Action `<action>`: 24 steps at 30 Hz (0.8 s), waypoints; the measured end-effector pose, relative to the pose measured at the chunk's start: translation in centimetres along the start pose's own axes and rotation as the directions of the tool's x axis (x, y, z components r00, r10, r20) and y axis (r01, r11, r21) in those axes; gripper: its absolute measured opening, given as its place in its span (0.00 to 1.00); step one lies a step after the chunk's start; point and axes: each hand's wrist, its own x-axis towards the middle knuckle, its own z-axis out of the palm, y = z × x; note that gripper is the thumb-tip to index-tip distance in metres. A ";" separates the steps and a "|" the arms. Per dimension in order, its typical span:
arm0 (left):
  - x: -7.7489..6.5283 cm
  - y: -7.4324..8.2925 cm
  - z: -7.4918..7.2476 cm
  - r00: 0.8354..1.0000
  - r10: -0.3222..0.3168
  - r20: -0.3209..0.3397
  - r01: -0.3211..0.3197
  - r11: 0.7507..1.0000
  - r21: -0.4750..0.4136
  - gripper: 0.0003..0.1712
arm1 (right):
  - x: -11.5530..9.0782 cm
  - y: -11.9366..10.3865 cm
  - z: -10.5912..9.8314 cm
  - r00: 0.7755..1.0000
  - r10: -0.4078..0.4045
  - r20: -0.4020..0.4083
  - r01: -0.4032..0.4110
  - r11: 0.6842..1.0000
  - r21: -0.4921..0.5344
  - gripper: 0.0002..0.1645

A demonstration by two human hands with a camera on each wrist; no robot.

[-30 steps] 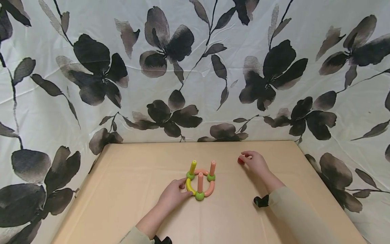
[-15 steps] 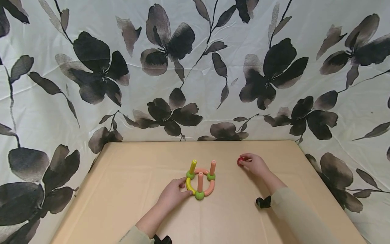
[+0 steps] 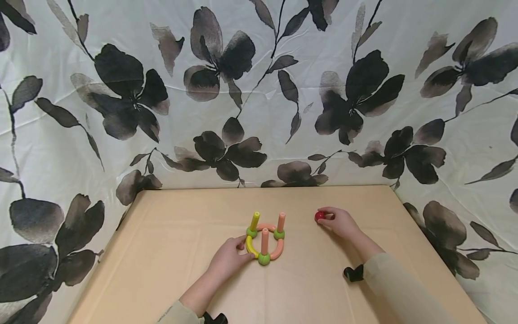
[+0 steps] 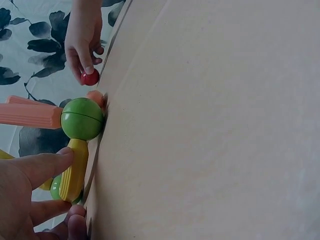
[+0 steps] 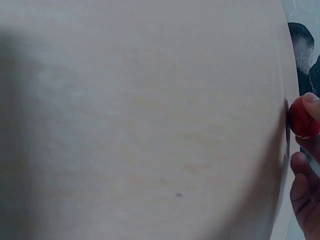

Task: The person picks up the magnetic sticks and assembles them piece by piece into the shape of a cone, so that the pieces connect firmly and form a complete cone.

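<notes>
A small ring of curved pink and yellow rods joined by green balls (image 3: pixel 264 259) lies on the table, with one yellow and two pink rods (image 3: pixel 281 222) standing up from the balls. My left hand (image 3: pixel 229 258) pinches the curved yellow rod (image 4: pixel 75 167) on the ring's left side between thumb and fingers. Off to the right of the ring, my right hand (image 3: pixel 340 222) pinches a shiny red ball (image 3: pixel 319 216) close over the table. The right wrist view shows this red ball (image 5: pixel 302 118) at the right edge, thumb and fingertip on it.
The light wooden-looking table (image 3: pixel 182 211) reaches back to a white cloth (image 3: pixel 283 135) printed with dark flowers. A black wrist strap piece (image 3: pixel 354 273) sticks out beside the right sleeve, another (image 3: pixel 216 318) beside the left.
The red ball has come more into view in my right fingers, which have shifted their hold and dipped slightly. My left hand and the ring stay in place.
</notes>
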 end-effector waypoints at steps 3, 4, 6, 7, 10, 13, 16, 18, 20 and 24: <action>0.2 0.0 0.1 1.000 0.000 -0.004 0.000 1.000 -0.002 0.38 | 0.1 -0.2 0.1 1.000 -0.020 -0.018 0.020 1.000 -0.008 0.28; 0.2 0.0 0.1 1.000 0.000 -0.006 0.000 1.000 -0.005 0.38 | 0.1 -0.3 0.1 0.999 -0.024 -0.025 0.024 1.000 -0.004 0.29; 0.3 0.1 0.2 1.000 0.001 -0.007 -0.001 1.000 -0.010 0.38 | 0.2 -0.4 0.1 0.999 -0.033 -0.039 0.033 0.999 -0.001 0.29; 0.4 0.1 0.2 1.000 0.001 -0.007 -0.001 1.000 -0.010 0.38 | 0.2 -0.5 0.1 0.998 -0.040 -0.044 0.040 0.999 0.001 0.29; 0.5 0.2 0.3 1.000 0.002 -0.011 -0.002 1.000 -0.010 0.37 | 0.3 -1.0 0.0 0.996 -0.056 -0.066 0.057 0.998 0.014 0.29; 0.6 0.2 0.4 1.000 0.002 -0.014 -0.002 1.000 -0.006 0.37 | 0.3 -1.6 0.0 0.991 -0.100 -0.090 0.102 0.995 0.015 0.29; 0.6 0.3 0.4 1.000 -0.005 -0.014 0.005 1.000 -0.008 0.37 | 0.1 -2.5 0.0 0.981 -0.148 -0.122 0.152 0.988 0.023 0.28; 0.7 0.3 0.4 1.000 -0.010 -0.014 0.010 1.000 -0.010 0.37 | -0.1 -3.3 0.0 0.975 -0.177 -0.137 0.183 0.982 0.034 0.27; 0.7 0.4 0.4 1.000 -0.015 -0.015 0.015 1.000 -0.011 0.37 | -0.4 -4.3 0.1 0.968 -0.202 -0.148 0.212 0.976 0.055 0.27; 0.8 0.5 0.4 1.000 -0.018 -0.016 0.018 1.000 -0.014 0.37 | -1.3 -6.8 -0.1 0.961 -0.233 -0.146 0.248 0.964 0.091 0.28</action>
